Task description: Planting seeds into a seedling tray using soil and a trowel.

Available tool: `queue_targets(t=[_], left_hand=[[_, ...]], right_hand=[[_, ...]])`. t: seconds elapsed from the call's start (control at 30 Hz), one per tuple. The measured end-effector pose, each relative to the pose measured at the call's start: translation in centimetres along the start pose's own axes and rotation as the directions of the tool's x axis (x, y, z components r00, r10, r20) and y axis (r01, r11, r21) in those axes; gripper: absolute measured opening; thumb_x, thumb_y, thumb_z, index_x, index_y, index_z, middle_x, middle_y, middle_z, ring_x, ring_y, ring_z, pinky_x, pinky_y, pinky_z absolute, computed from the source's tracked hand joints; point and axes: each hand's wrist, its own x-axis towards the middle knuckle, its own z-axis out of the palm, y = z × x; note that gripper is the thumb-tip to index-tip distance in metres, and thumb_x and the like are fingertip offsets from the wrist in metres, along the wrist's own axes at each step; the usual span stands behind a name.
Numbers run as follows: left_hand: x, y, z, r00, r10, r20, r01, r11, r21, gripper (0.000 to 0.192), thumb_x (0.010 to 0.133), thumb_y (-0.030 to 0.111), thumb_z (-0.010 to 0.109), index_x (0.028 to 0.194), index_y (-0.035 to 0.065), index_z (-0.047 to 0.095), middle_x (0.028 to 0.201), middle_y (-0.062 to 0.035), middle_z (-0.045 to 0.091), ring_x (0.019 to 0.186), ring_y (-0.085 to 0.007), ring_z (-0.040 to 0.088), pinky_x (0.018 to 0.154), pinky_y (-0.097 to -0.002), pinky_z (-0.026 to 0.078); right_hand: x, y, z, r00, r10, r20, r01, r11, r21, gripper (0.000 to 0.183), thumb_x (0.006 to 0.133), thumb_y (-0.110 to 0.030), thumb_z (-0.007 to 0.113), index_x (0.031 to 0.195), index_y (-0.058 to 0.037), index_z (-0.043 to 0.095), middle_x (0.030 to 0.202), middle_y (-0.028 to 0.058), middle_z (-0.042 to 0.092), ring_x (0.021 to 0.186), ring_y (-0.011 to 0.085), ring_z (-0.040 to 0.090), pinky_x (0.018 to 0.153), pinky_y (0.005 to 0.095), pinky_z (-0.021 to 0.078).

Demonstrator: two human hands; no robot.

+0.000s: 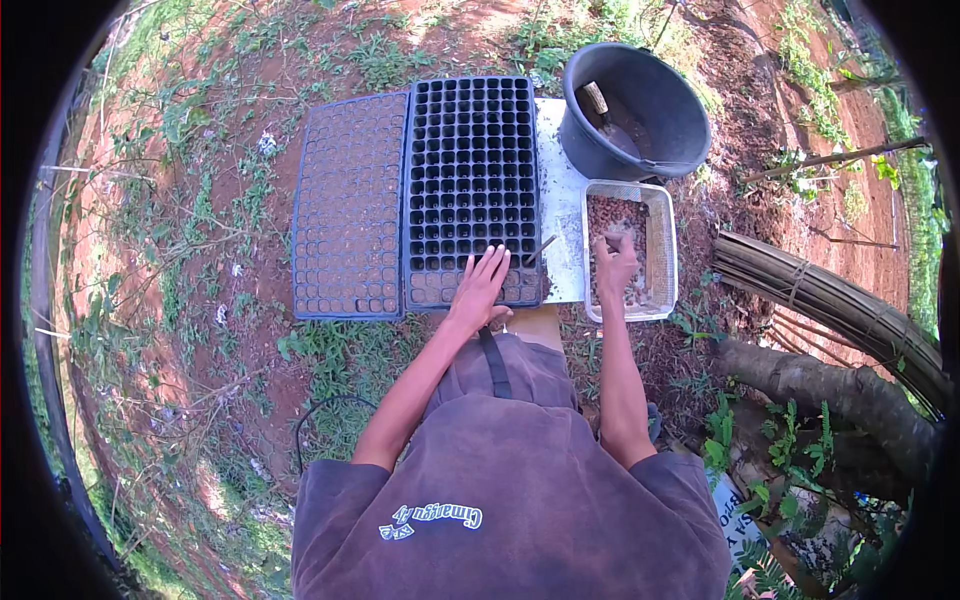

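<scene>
My left hand [482, 287] rests flat, fingers extended, on the near end of a black plastic seedling tray [474, 187]. Most cells of this tray look hollow and dark; its nearest rows hold brown soil [430, 287]. My right hand [617, 264] reaches into a white plastic basket [670, 255], its fingers curled over reddish-brown seeds or pellets [609, 214]. Whether anything is pinched between those fingertips is too small to tell. A short thin stick [542, 248] lies across the right edge of the black tray, between my hands.
On the left, a second seedling tray [349, 210] is filled with soil. A dark bucket [679, 135] behind the basket holds a trowel with a pale handle [595, 97]. Both trays and the basket overlap a white board [561, 202]. Bundled sticks [810, 281] lie at right.
</scene>
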Motion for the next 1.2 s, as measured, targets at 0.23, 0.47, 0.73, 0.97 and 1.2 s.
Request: queue_targets(t=[0.23, 0.47, 0.73, 0.97, 1.2], left_hand=[[0.0, 0.0, 0.2, 1.000, 0.009, -0.010, -0.009, 1.000, -0.005, 0.121, 0.063, 0.030, 0.092, 0.159, 0.0047, 0.024, 0.165, -0.0143, 0.027, 0.153, -0.0334, 0.024, 0.124, -0.0546, 0.022], [0.0, -0.1, 0.4, 1.000, 0.008, -0.022, -0.008, 1.000, 0.002, 0.121, 0.063, 0.026, 0.092, 0.159, 0.0048, 0.023, 0.165, -0.0147, 0.027, 0.153, -0.0336, 0.025, 0.124, -0.0539, 0.022], [-0.1, -0.4, 0.6, 0.999, 0.009, -0.035, -0.010, 1.000, -0.021, 0.119, 0.063, 0.023, 0.092, 0.159, 0.0047, 0.024, 0.165, -0.0149, 0.027, 0.153, -0.0335, 0.025, 0.124, -0.0538, 0.022], [-0.1, -0.5, 0.8, 1.000, 0.001, -0.031, -0.002, 0.999, -0.036, 0.118, 0.065, 0.022, 0.092, 0.160, 0.0071, 0.023, 0.165, -0.0156, 0.026, 0.153, -0.0340, 0.024, 0.124, -0.0540, 0.021], [-0.1, -0.4, 0.8, 0.999, 0.004, -0.046, -0.006, 0.999, -0.038, 0.118, 0.064, 0.021, 0.092, 0.159, 0.0058, 0.025, 0.164, -0.0151, 0.027, 0.153, -0.0337, 0.025, 0.124, -0.0541, 0.022]], right_hand=[[-6.9, -2.6, -0.4, 0.944, -0.295, 0.147, 0.302, 0.953, -0.030, 0.021, 0.089, -0.005, 0.071, 0.108, -0.0031, 0.077, 0.094, 0.0131, 0.075, 0.082, 0.0225, 0.069, 0.079, 0.0361, 0.0547], [-9.9, -3.5, 0.8, 0.904, -0.192, 0.381, 0.218, 0.976, -0.027, 0.015, 0.086, -0.003, 0.069, 0.101, -0.0016, 0.073, 0.092, 0.0161, 0.071, 0.089, 0.0306, 0.065, 0.081, 0.0401, 0.0527], [-10.3, -3.3, 1.9, 0.872, -0.265, 0.412, 0.335, 0.936, -0.106, 0.013, 0.082, -0.005, 0.071, 0.094, -0.0024, 0.068, 0.088, 0.0158, 0.069, 0.091, 0.0335, 0.056, 0.086, 0.0443, 0.0454], [-10.6, -3.8, 2.5, 0.848, -0.362, 0.388, 0.449, 0.879, -0.161, 0.011, 0.080, -0.006, 0.072, 0.089, -0.0030, 0.067, 0.089, 0.0160, 0.067, 0.094, 0.0350, 0.056, 0.089, 0.0456, 0.0441], [-10.6, -3.9, 2.9, 0.827, -0.378, 0.415, 0.494, 0.842, -0.218, 0.016, 0.081, -0.006, 0.071, 0.096, -0.0008, 0.071, 0.092, 0.0166, 0.066, 0.097, 0.0353, 0.056, 0.092, 0.0474, 0.0444]])
